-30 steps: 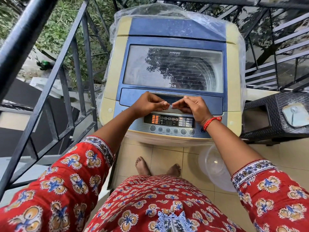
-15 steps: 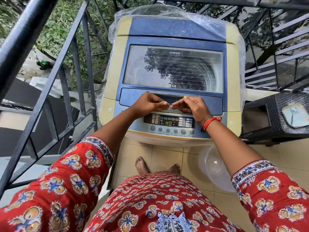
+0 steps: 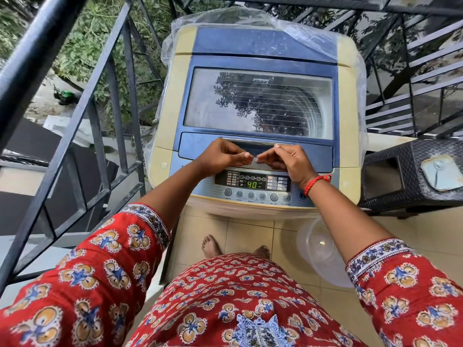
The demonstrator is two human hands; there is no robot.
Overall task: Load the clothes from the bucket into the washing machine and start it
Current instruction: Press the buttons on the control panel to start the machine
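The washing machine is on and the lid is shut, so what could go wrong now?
1. Both hands, left hand and right hand, sit right above the control panel, which shows 40. A wrist could bump a button and change the setting.
2. The plastic cover is bunched loosely behind the washing machine. It might slide forward over the lid.
3. The clear tub lies on the floor near the bare feet, easy to trip over.

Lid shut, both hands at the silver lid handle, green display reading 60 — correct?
One error: the head view shows the green display reading 40, not 60. The blue-framed glass lid is shut, and the left hand and right hand meet at the silver lid handle.
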